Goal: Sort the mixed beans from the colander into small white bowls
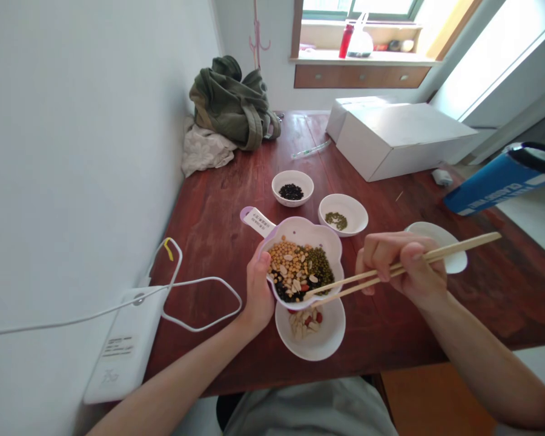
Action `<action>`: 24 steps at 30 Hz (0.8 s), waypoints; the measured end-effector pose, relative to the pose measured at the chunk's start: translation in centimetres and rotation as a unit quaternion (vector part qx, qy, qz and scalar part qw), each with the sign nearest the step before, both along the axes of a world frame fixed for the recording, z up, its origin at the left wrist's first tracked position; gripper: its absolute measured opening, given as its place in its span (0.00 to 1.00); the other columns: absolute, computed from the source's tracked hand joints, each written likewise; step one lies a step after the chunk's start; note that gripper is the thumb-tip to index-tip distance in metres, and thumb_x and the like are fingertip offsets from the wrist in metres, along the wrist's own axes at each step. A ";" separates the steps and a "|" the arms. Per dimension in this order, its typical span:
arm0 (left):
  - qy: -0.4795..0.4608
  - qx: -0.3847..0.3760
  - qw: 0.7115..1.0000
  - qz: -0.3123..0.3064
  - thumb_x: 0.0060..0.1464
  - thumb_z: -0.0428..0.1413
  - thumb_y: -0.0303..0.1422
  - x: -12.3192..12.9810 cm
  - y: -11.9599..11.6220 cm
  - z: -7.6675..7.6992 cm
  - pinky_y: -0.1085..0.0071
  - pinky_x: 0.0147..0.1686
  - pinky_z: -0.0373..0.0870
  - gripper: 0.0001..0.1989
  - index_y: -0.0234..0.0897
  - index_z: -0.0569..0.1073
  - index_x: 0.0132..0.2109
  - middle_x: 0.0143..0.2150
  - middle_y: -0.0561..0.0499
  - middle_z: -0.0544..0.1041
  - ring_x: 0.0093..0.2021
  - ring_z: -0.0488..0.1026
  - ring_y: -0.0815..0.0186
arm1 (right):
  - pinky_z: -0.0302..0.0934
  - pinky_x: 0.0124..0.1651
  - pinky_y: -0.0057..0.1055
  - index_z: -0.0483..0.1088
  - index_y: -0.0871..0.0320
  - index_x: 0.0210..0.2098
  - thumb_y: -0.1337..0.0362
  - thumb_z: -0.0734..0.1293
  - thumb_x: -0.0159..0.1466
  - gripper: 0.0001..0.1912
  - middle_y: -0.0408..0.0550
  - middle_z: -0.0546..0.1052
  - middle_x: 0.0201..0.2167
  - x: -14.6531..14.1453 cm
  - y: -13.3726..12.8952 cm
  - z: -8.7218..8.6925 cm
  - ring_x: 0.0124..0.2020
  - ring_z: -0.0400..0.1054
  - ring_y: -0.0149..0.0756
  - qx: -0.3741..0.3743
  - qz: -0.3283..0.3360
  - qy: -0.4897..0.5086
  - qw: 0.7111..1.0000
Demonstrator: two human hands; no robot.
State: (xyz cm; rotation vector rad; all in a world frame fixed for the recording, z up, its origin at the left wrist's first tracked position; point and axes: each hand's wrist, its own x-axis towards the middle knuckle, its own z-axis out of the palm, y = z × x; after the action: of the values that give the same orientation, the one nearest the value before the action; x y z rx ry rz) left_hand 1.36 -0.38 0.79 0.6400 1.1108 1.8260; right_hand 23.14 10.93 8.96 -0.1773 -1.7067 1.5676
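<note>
My left hand (258,287) is closed on the side of a white, lilac-rimmed scalloped bowl with a handle (300,227), holding it above the table. Inside lie yellow beans (290,257), green beans (320,266), black beans and pale peanuts. In my right hand (404,266) is a pair of wooden chopsticks (458,245), their tips at the bowl's lower edge. Partly under that bowl stands a round white bowl (331,342) with pale peanuts and red pieces. Beyond it are a white bowl of black beans (290,192) and one with green beans (336,220).
Another white bowl (456,263) sits behind my right hand. On the right are a blue bag or bottle-like item (495,181) and a white box (399,133). A green bag (231,100) lies at the back left. A white cable (204,280) and power strip (122,351) lie along the left wall.
</note>
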 end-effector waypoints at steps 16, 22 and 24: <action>-0.001 0.006 1.000 -0.008 0.70 0.58 0.54 -0.1 -0.2 -0.3 0.53 0.64 0.76 0.29 0.37 0.80 0.63 0.61 0.42 0.85 0.63 0.81 0.46 | 0.62 0.33 0.27 0.67 0.57 0.28 0.55 0.58 0.84 0.28 0.43 0.73 0.25 -3.8 0.0 6.2 0.27 0.68 0.28 0.171 0.086 -0.189 0.963; 0.003 0.007 1.000 -0.001 0.70 0.59 0.54 0.0 -0.2 0.0 0.53 0.66 0.75 0.28 0.37 0.82 0.61 0.61 0.42 0.85 0.63 0.81 0.46 | 0.59 0.35 0.29 0.67 0.57 0.29 0.55 0.57 0.84 0.27 0.42 0.73 0.25 -3.6 -0.5 5.6 0.27 0.67 0.28 0.181 0.073 -0.203 0.959; -0.001 0.007 1.000 0.001 0.69 0.59 0.54 0.0 -0.2 0.1 0.52 0.66 0.74 0.28 0.37 0.81 0.62 0.61 0.42 0.86 0.63 0.81 0.45 | 0.58 0.35 0.29 0.67 0.57 0.29 0.56 0.57 0.84 0.26 0.42 0.73 0.25 -3.5 -0.7 5.3 0.27 0.67 0.27 0.185 0.067 -0.204 0.959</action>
State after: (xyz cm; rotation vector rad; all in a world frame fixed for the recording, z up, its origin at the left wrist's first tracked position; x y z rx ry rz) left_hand 1.33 -0.59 0.89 0.6454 1.0979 1.8368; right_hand 19.64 10.24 14.31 -0.2063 -2.3474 1.3353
